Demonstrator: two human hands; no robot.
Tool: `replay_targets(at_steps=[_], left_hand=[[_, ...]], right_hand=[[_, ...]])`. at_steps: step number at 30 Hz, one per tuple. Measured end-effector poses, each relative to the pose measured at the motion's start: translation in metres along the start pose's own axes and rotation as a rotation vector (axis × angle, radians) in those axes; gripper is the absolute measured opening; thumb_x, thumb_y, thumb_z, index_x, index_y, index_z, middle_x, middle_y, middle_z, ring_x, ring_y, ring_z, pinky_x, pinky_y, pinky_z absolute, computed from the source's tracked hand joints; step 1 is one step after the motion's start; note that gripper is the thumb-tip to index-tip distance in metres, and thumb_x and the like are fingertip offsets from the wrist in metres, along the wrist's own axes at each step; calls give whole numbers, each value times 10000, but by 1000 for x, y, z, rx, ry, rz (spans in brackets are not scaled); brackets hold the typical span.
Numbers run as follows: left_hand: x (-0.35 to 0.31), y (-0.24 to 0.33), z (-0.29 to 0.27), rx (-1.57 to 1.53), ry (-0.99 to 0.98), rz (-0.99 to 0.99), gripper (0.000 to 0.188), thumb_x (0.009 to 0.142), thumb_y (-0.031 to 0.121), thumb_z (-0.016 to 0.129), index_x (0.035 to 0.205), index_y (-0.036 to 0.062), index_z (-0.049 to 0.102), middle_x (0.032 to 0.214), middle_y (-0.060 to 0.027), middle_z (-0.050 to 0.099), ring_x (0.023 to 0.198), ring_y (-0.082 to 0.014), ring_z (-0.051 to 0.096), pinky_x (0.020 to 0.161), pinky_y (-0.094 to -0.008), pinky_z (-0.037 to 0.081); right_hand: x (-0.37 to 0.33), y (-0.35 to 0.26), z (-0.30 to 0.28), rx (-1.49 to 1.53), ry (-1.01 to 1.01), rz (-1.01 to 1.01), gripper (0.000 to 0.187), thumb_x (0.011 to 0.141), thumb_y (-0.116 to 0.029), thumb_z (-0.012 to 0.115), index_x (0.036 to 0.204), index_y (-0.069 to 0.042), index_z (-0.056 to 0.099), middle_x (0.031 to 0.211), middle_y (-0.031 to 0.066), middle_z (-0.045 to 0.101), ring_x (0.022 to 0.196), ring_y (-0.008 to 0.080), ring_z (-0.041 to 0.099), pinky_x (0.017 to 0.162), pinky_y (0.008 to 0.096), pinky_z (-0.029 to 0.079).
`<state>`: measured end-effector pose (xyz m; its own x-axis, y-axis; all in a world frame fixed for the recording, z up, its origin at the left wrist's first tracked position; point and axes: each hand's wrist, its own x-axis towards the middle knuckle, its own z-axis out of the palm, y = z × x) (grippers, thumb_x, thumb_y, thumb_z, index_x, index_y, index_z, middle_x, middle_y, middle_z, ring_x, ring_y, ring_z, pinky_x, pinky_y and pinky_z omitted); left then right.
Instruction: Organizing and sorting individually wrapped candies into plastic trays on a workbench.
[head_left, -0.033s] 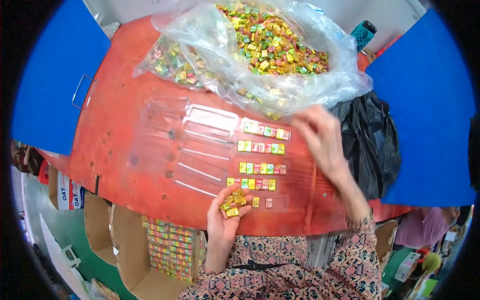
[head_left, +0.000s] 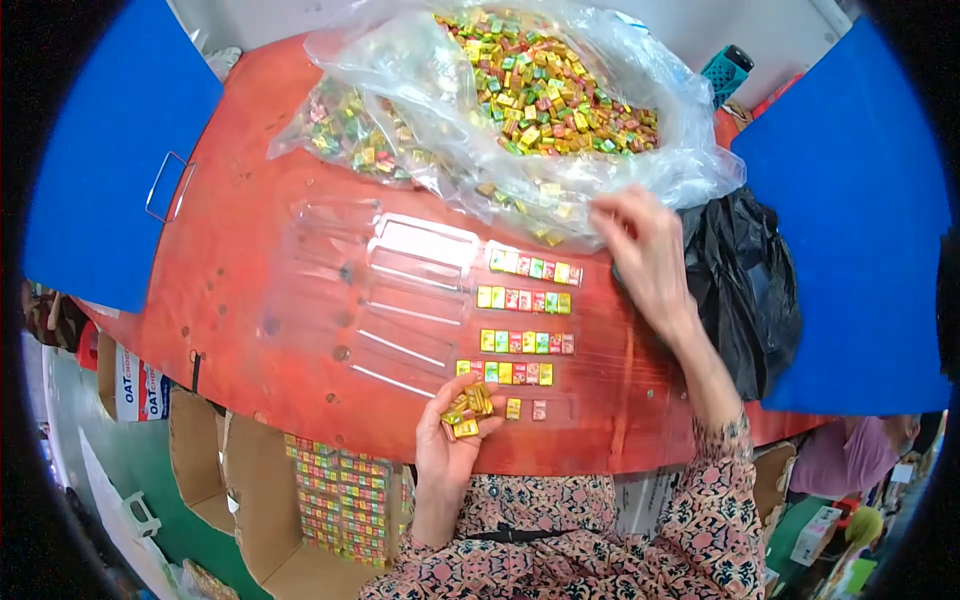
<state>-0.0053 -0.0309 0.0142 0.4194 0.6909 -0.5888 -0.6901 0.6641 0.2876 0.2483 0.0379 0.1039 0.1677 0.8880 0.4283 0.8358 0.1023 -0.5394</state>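
My left hand is cupped palm up near the table's front edge, fingers curled round several small yellow wrapped candies. My right hand hovers by the front of a large clear plastic bag. Its fingers are loosely bent, with the thumb apart, and nothing shows between them. Inside the bag lies a heap of yellow, green and red candies. Rows of candies fill narrow clear plastic trays. In the nearest tray, beside my left hand, are two separate candies.
More clear tray sections lie left of the rows on the red table. A black plastic bag stands at the right. Blue panels flank the table. Below the left front edge, a cardboard box contains packed candy trays.
My right hand has shifted slightly upward, closer to the clear bag. My left hand stays in place with its candies.
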Motion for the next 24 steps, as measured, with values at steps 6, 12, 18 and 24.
replay_targets(at_steps=[6,12,18,24], left_hand=[[6,17,-8,-67,29,-2,187,817,153,533,964,39,557,901,-174,584,722,-261,584,517,-267,496],[14,41,-14,-50,46,59,154,810,132,542,942,52,546,856,-152,561,668,-226,532,433,-215,422],[29,58,-11,-109,109,92,154,819,140,535,940,46,531,875,-153,525,670,-188,470,421,-193,399],[34,54,6,-135,54,66,149,798,138,540,908,37,530,866,-159,548,659,-217,514,421,-204,397]], right_hand=[[111,105,50,-190,201,-5,263,694,-189,588,869,5,621,770,151,609,689,249,592,642,334,449],[183,196,93,-334,231,286,384,736,-342,542,861,10,632,809,209,621,769,324,611,711,381,466],[214,168,136,-213,201,565,504,787,-481,430,913,-18,583,861,257,599,840,372,591,711,448,459],[210,95,156,-393,90,348,456,851,-411,411,1075,-17,466,987,249,494,829,374,565,718,461,451]])
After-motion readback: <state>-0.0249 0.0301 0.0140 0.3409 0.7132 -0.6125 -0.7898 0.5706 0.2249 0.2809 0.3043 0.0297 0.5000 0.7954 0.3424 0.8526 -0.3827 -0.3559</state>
